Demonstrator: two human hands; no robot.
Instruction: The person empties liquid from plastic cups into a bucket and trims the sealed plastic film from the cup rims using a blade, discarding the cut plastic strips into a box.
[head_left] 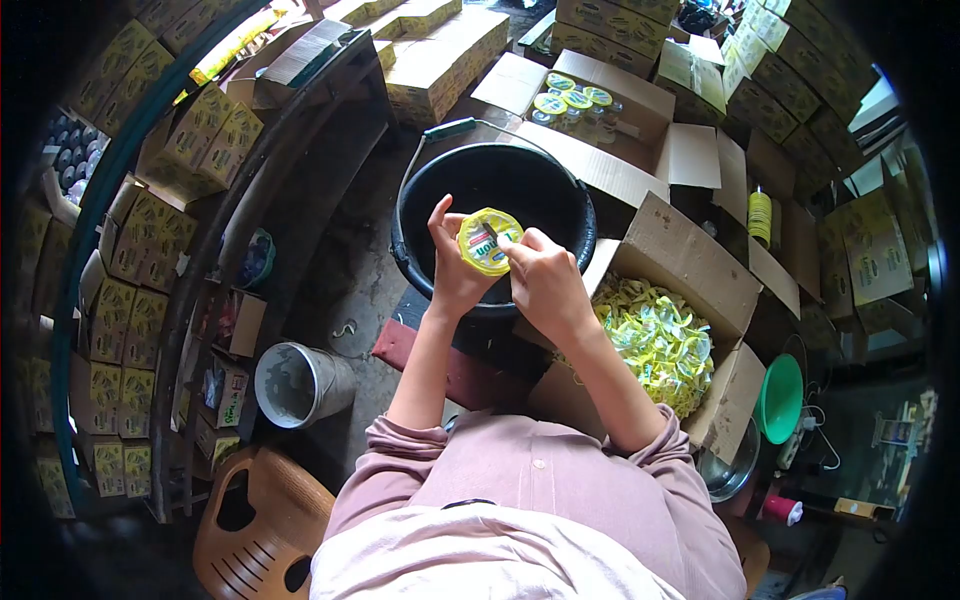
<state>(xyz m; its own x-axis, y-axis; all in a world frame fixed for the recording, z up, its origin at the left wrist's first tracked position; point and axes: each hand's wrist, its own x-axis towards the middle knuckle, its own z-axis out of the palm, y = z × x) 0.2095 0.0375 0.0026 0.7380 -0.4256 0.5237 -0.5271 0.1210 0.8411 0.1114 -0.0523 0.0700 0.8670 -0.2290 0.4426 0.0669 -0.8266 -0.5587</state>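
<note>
My left hand (458, 268) is wrapped around the side of a round container with a yellow-rimmed, printed lid (484, 254), its lid tilted up towards me. The container's sides are mostly hidden by the fingers. At the lid's right edge, my right hand (548, 280) is closed, its fingertips touching the printed top. Whether something small is pinched there I cannot make out. Both hands are above a large black bucket (500, 170) with a wire handle. Beside my right forearm, an open cardboard box (690, 262) holds a heap of yellow and green wrapped pieces (655, 345).
Farther back, an open carton (640, 100) contains several yellow-lidded jars (570, 97). A grey bucket (305, 385) and an orange chair (265, 520) stand at left, near shelves of boxes (150, 235). At right are a green basin (778, 400) and stacked yellow lids (760, 217).
</note>
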